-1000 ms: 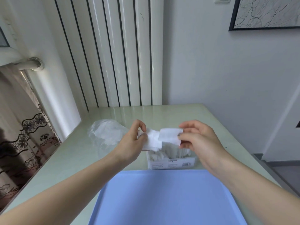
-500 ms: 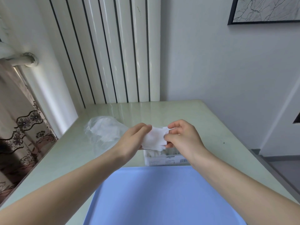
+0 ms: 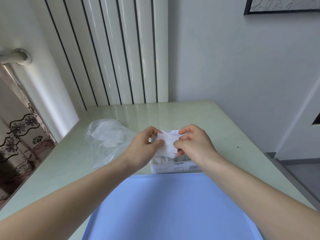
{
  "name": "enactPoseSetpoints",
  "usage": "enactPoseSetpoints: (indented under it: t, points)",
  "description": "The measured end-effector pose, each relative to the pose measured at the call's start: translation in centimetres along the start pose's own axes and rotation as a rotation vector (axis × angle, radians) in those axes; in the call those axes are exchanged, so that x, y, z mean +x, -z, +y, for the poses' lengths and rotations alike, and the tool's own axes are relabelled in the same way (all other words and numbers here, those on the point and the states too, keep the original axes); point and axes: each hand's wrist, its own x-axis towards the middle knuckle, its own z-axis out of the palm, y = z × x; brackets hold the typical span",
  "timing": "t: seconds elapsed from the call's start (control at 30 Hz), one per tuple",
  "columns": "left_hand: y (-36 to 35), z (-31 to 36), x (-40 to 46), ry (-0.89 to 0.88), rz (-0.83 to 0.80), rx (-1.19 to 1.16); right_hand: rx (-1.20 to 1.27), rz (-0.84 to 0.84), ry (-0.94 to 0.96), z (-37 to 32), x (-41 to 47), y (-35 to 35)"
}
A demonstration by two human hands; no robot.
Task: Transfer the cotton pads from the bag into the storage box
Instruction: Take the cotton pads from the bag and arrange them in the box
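Observation:
Both hands hold a small bunch of white cotton pads (image 3: 168,143) just above the clear storage box (image 3: 174,167), which stands on the table with more pads inside. My left hand (image 3: 146,147) pinches the pads' left edge with thumb and fingers. My right hand (image 3: 194,144) pinches their right edge. The clear plastic bag (image 3: 108,135) lies crumpled on the table to the left of the hands, with white pads showing through it.
A light blue tray (image 3: 173,208) fills the near part of the pale green table (image 3: 216,122), right in front of the box. A white radiator and wall stand behind the table. A patterned curtain hangs at the left.
The two hands have come closer together, with the pads now gathered between them over the box. The view has tilted down a little.

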Motion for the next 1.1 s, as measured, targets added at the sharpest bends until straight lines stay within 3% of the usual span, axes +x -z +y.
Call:
enactPoseSetpoints:
  t: [0.13,0.3,0.4,0.5,0.6,0.7,0.87,1.1]
  points:
    - [-0.2,0.0,0.6,-0.011,-0.006,0.006,0.001,-0.052,-0.081,0.6,1.1,0.9]
    - [-0.8,0.4,1.0,-0.023,-0.020,-0.034,0.490,-0.389,-0.320,0.8,1.5,2.2]
    - [-1.2,0.6,1.4,-0.003,-0.027,-0.053,0.469,-0.400,-0.275,1.5,2.0,1.6]
    - [-1.1,0.5,1.6,-0.045,-0.034,0.087,0.341,-0.280,-0.214,1.4,2.8,1.7]
    - [0.1,-0.5,1.4,-0.173,-0.120,0.422,0.075,-0.175,-0.129,0.6,3.9,2.9]
    - [0.7,-1.6,1.1,-0.278,-0.283,0.655,-0.156,-0.232,-0.103,-0.4,4.6,3.4]
    - [0.5,-2.9,1.0,-0.333,-0.372,0.759,-0.319,-0.293,-0.128,-0.2,4.9,1.3]
    - [0.5,-3.8,1.5,-0.334,-0.362,0.745,-1.067,-0.232,0.203,-0.7,4.7,0.2]
